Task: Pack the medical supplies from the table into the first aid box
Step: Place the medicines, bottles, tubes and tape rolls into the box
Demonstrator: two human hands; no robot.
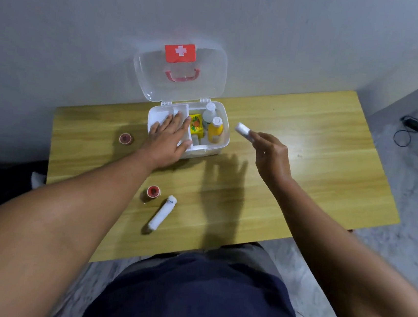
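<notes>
The white first aid box (pixel 218 145) stands open near the table's back edge, its clear lid (pixel 180 76) leaning on the wall. Inside are a yellow carton (pixel 196 127), a white bottle (pixel 209 115) and a yellow bottle (pixel 215 132). My left hand (pixel 170 136) lies flat, fingers spread, on the white tray (pixel 160 114) in the box's left half. My right hand (pixel 271 152) is raised to the right of the box, pinching a white bandage roll (pixel 242 130). Another white roll (pixel 162 212) and two red tape rolls (pixel 153 191) (pixel 125 138) lie on the table.
The wooden table (pixel 318 156) stands against a grey wall. A black cable and adapter (pixel 414 127) lie on the floor at the right. My lap in dark cloth is at the table's near edge.
</notes>
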